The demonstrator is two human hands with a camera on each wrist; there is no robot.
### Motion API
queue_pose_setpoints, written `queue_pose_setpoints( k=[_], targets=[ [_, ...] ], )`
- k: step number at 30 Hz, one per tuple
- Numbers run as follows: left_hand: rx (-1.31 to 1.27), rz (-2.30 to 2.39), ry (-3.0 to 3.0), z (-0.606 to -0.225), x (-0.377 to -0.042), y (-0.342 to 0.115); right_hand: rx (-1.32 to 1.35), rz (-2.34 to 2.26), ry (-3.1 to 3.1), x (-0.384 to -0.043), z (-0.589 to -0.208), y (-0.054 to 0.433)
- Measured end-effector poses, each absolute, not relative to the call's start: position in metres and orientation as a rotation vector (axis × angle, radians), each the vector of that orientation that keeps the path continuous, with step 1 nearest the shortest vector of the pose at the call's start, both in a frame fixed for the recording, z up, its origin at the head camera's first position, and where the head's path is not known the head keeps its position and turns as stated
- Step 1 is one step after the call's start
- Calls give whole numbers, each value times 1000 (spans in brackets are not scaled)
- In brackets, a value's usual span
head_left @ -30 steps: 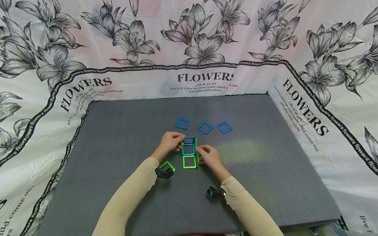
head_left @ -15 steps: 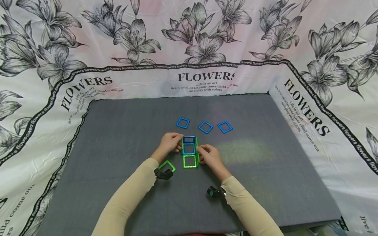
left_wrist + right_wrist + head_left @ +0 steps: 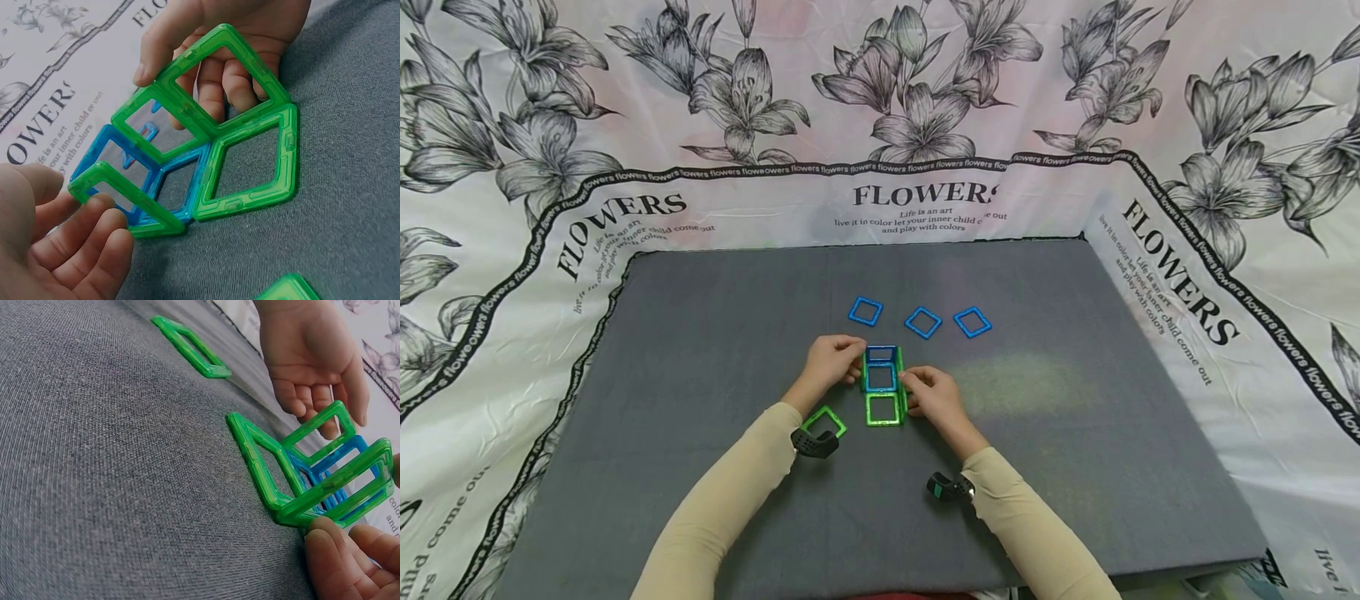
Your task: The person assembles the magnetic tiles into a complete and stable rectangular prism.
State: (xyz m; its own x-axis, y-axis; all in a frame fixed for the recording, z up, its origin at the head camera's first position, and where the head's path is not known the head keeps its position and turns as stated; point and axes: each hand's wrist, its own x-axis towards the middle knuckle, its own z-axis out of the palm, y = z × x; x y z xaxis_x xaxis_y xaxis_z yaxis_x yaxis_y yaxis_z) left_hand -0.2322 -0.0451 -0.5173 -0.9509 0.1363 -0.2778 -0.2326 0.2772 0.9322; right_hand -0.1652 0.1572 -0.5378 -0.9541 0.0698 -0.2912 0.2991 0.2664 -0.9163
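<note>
Magnetic tiles form a small structure in the middle of the table. A blue tile [image 3: 881, 391] and a green tile [image 3: 883, 423] lie flat, end to end. Another blue tile [image 3: 94, 149] stands upright at the back. Green tiles stand along both sides. My left hand [image 3: 833, 361] pinches the left upright green tile [image 3: 140, 203] between thumb and fingers. At the other side, my right hand [image 3: 934, 393] holds the near right upright green tile [image 3: 200, 53], thumb on its upper corner and fingers behind. A second right upright green tile [image 3: 178, 153] adjoins it.
Three loose blue tiles lie behind the structure: a left one [image 3: 871, 301], a middle one [image 3: 932, 312] and a right one [image 3: 965, 312]. A loose green tile [image 3: 837, 419] lies beside the left wrist. Flower-printed cloth [image 3: 917, 225] borders the grey table [image 3: 715, 308].
My left fingers have drawn back slightly to the left from the structure's top left corner. The right hand and the tiles look almost unmoved.
</note>
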Motion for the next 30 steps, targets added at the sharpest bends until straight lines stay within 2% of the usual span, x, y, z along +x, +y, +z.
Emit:
queue_pose_setpoints(
  k=[5, 12, 21, 30],
  targets=[
    [-40, 1643, 2338, -515, -223, -56, 348, -1763, 2334, -165, -539, 158],
    [323, 1075, 2782, -513, -195, -79, 355, -1777, 2330, -165, -537, 158],
    [566, 603, 2871, -512, -155, -79, 337, -1773, 2335, -166, -535, 157],
    [633, 514, 2819, -514, -147, -74, 336, -1775, 2344, -165, -537, 158]
  ],
)
